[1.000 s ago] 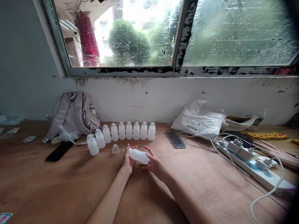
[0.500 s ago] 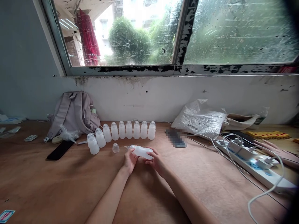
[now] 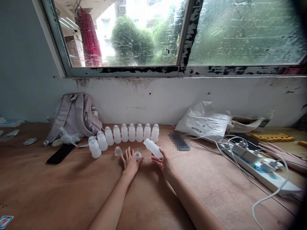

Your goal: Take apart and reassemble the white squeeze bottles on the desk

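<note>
A frosted white baby bottle (image 3: 152, 148), its neck bare, is held tilted in my right hand (image 3: 166, 163), the neck pointing up and left. My left hand (image 3: 130, 161) lies low over the table with its fingers spread. Between its thumb and index finger sits a clear bottle top with a nipple (image 3: 137, 155); whether the fingers touch it I cannot tell. Just left of that hand stands a clear dome cap (image 3: 118, 151). Behind, several capped frosted bottles (image 3: 124, 133) form a curved row.
A backpack (image 3: 75, 116), a plastic bag (image 3: 69, 136) and a black phone (image 3: 60, 154) are at left. Right are a blurred-out dark object (image 3: 179, 141), a silvery package (image 3: 203, 121), a power strip (image 3: 263, 172) with cables, and another person's hand (image 3: 278, 153).
The nipple top has come off the bottle and now stands on the table by my left hand, whose fingers have spread. My right hand has moved the bottle slightly right and tipped it up.
</note>
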Action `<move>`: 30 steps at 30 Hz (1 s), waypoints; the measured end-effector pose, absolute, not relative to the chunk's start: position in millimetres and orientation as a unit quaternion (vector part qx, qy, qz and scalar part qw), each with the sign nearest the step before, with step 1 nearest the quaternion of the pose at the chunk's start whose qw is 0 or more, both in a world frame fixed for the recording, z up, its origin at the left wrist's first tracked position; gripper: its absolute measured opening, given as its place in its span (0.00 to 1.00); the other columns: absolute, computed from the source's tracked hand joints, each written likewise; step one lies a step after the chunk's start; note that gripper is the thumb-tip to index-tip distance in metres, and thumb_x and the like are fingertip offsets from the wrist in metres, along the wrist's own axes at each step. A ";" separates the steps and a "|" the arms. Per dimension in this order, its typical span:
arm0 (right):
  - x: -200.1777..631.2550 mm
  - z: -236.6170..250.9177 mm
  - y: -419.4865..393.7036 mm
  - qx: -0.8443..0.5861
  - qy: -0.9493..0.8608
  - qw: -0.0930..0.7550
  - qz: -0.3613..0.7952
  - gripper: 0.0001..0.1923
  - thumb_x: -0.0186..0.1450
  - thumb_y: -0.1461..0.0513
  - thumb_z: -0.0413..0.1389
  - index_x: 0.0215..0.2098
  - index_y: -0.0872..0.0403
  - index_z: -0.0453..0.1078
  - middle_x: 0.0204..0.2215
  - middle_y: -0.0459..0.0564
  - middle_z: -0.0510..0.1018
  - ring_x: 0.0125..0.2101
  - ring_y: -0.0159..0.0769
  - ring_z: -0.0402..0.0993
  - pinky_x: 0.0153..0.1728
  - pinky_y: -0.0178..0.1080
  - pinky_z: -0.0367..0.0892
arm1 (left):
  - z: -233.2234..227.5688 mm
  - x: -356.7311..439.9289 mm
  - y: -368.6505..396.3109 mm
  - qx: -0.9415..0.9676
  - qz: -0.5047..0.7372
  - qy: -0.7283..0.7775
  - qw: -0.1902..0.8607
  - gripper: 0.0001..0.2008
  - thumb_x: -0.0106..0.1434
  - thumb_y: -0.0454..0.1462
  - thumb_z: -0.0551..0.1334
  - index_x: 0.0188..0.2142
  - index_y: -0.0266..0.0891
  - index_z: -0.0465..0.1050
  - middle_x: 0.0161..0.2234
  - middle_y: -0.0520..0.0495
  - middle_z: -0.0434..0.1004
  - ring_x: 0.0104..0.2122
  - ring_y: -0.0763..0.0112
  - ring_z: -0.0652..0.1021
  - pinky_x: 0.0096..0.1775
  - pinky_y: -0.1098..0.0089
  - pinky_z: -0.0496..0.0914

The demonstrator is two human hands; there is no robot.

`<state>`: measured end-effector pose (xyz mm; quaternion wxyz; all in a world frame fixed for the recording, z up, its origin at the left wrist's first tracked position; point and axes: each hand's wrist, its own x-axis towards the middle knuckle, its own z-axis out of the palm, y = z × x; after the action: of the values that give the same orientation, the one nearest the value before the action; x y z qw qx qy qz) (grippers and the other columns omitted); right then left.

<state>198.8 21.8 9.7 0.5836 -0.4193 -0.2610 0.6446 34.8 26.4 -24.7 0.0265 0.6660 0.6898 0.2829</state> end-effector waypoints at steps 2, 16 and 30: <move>198.4 8.2 23.8 -0.416 -0.243 0.549 0.683 0.20 0.57 0.51 0.52 0.39 0.59 0.62 0.25 0.52 0.74 0.18 0.30 0.70 0.19 0.31 0.68 | -25.6 35.4 28.4 0.665 0.293 0.687 0.019 0.30 0.55 0.53 0.52 0.52 0.38 0.60 0.56 0.33 0.54 0.55 0.49 0.55 0.52 0.46 0.46; 180.5 12.6 -0.4 -0.341 -0.449 0.453 0.691 0.17 0.56 0.53 0.55 0.39 0.54 0.66 0.31 0.50 0.73 0.25 0.30 0.71 0.19 0.30 0.67 | 16.8 19.8 -6.6 0.560 0.611 0.471 0.302 0.22 0.54 0.43 0.60 0.47 0.40 0.59 0.39 0.45 0.68 0.37 0.68 0.74 0.38 0.67 0.70; 157.9 -1.8 -5.2 -0.338 -0.515 0.404 0.676 0.21 0.56 0.53 0.55 0.43 0.56 0.66 0.33 0.51 0.72 0.27 0.31 0.70 0.27 0.36 0.70 | 9.7 -18.5 -25.2 0.580 0.612 0.469 0.263 0.28 0.51 0.39 0.63 0.50 0.41 0.53 0.45 0.42 0.66 0.42 0.65 0.72 0.45 0.64 0.67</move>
<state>157.9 -5.2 -1.8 0.4040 -0.3379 -0.5151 0.6763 -18.5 -25.2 9.7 0.2628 0.5801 0.4685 0.6123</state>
